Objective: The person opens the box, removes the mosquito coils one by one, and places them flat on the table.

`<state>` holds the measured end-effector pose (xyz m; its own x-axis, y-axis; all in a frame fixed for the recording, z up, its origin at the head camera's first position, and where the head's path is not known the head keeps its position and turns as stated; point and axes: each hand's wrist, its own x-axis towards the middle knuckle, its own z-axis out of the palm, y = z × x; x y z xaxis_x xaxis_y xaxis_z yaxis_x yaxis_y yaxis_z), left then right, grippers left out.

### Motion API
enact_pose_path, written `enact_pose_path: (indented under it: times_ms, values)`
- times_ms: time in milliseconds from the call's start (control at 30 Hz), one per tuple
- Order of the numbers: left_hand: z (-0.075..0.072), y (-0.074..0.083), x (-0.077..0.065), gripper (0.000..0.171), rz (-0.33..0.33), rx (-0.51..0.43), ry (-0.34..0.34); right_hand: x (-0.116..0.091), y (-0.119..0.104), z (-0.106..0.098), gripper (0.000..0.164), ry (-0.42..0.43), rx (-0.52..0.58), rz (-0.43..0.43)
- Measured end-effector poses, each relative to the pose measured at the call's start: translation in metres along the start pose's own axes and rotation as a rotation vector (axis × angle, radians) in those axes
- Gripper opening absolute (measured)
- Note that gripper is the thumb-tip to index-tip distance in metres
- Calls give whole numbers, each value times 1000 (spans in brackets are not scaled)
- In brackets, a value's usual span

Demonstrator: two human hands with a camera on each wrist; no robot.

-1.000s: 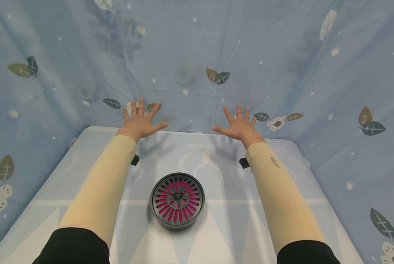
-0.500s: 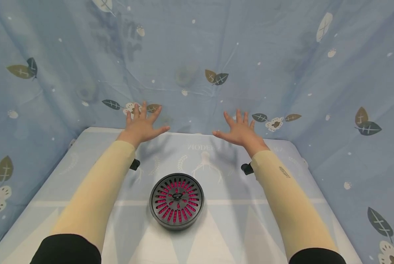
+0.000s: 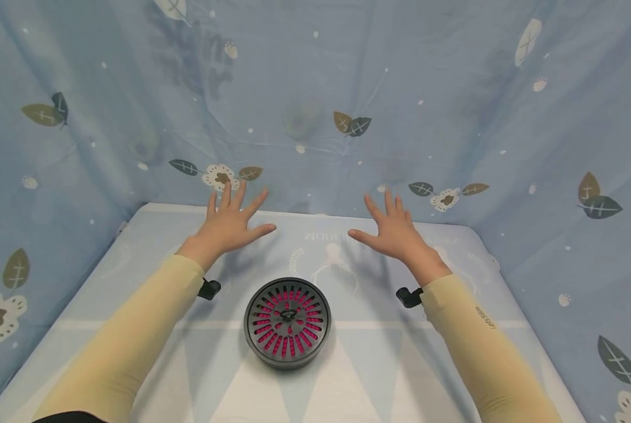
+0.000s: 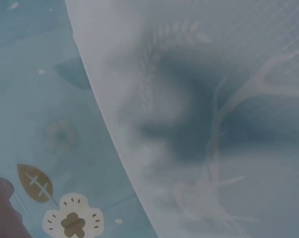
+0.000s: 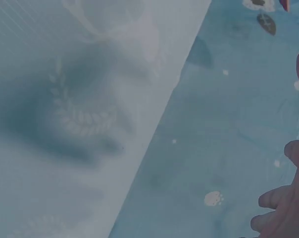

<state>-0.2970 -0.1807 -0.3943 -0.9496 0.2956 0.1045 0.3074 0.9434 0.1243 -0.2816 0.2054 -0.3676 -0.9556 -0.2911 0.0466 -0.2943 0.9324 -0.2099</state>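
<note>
A round dark grey container (image 3: 288, 323) sits on the table, its slotted lid showing bright pink through the openings and a small knob or ring at its centre. Beyond it to the left, my left hand (image 3: 225, 228) hovers with fingers spread, holding nothing. My right hand (image 3: 395, 234) hangs in the air to the right, fingers likewise apart and nothing held. In the left wrist view only a sliver of the left hand (image 4: 6, 208) shows at the lower left edge. Several right-hand fingers (image 5: 275, 198) show along the right edge of the right wrist view.
The table (image 3: 347, 376) wears a pale blue and white patterned cover. Blue fabric (image 3: 315, 88) with printed leaves and flowers rises behind the table and along both sides. Small black devices (image 3: 208, 289) are strapped at the wrists.
Both hands have drawn back from the rear fabric toward the body, staying spread. The round container has stayed in its place on the table.
</note>
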Motion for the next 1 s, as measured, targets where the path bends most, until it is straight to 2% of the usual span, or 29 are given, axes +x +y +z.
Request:
enact_pose_path:
  times_ms: [167, 367, 700, 1000]
  values:
    - [4, 4, -18, 93, 22, -18, 23, -18, -6, 10, 101, -12, 63, -14]
    - [6, 13, -40, 87, 86, -58, 109, -40, -15, 18, 97, -45, 164, -6]
    - [16, 21, -69, 72, 162, -167, 213, -71, -17, 33, 92, -7, 240, -42]
    - [22, 27, -95, 65, 197, -304, 200, -99, -30, 53, 89, -10, 299, -116]
